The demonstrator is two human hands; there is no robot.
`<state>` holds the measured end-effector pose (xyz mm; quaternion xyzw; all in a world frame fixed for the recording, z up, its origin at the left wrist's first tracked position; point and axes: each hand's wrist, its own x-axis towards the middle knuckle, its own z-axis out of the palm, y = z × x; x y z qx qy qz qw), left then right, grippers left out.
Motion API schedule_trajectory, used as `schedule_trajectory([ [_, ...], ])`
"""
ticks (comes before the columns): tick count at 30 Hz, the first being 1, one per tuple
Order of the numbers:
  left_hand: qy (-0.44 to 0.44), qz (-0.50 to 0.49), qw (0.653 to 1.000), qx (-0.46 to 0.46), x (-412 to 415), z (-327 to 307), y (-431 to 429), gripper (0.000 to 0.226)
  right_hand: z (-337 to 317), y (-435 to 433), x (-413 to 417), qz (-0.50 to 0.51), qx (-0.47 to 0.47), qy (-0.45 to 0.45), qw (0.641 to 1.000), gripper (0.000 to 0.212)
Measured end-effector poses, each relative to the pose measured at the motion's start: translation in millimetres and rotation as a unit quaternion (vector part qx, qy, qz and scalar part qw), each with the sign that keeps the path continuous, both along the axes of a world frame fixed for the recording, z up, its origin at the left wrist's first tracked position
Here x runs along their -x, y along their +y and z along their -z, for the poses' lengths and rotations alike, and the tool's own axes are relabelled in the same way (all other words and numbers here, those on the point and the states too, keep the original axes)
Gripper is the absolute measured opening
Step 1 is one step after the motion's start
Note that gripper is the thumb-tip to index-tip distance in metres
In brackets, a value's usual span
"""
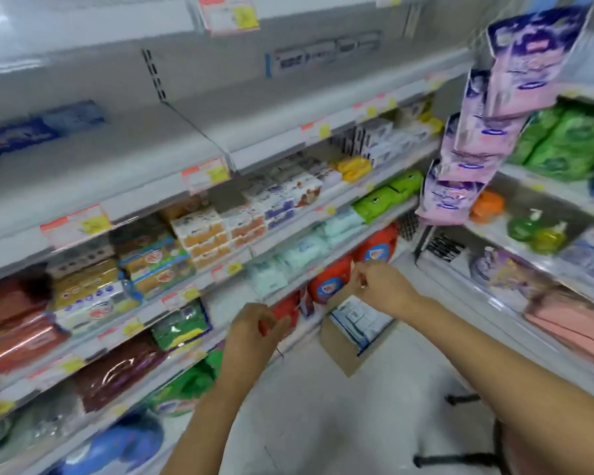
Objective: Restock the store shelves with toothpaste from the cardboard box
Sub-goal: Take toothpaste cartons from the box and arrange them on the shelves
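Note:
The frame is motion-blurred. An open cardboard box stands on the floor by the lowest shelf, with white and blue toothpaste cartons packed inside. More toothpaste cartons lie on the upper shelf, and blue ones at the far left. My right hand hovers just above the box, fingers loosely curled, a ring on one finger, nothing visibly held. My left hand hangs left of the box in front of a red pack, fingers loosely curved and holding nothing I can see.
Shelves on the left hold soap bars, wipes and red detergent pouches. Pink packs hang at the corner. The right-hand shelving carries green packs and bottles. Pale floor runs between the shelves.

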<state>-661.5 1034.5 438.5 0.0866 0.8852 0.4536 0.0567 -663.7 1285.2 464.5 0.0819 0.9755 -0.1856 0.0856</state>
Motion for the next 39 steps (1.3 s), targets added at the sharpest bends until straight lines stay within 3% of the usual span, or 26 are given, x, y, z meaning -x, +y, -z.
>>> schedule_trajectory([
  [4,-0.045,0.045,0.997,0.044,4.4,39.7,47.6,0.024,71.4,78.3,-18.5,0.073,0.042,-0.075,0.994,0.041],
  [7,-0.084,0.063,0.993,0.054,27.8,68.1,73.0,0.029,102.8,109.2,-22.6,0.130,0.065,-0.087,0.986,0.034],
  [20,-0.233,0.160,0.952,0.114,189.4,215.0,204.3,0.022,244.8,202.4,52.4,0.287,0.085,-0.289,0.909,0.018],
  [23,-0.236,0.183,0.943,0.150,215.6,254.5,229.9,0.015,280.9,216.8,71.9,0.314,0.112,-0.267,0.904,0.018],
  [30,-0.260,0.204,0.926,0.180,251.7,354.8,280.4,0.014,366.1,262.6,121.7,0.359,0.133,-0.247,0.890,0.051],
  [35,-0.285,0.202,0.916,0.199,261.4,433.9,312.0,0.036,433.7,297.5,167.2,0.332,0.169,-0.233,0.898,0.069],
  [39,-0.312,0.191,0.908,0.205,254.0,486.0,331.6,0.056,489.7,317.8,195.3,0.319,0.200,-0.215,0.901,0.069],
])
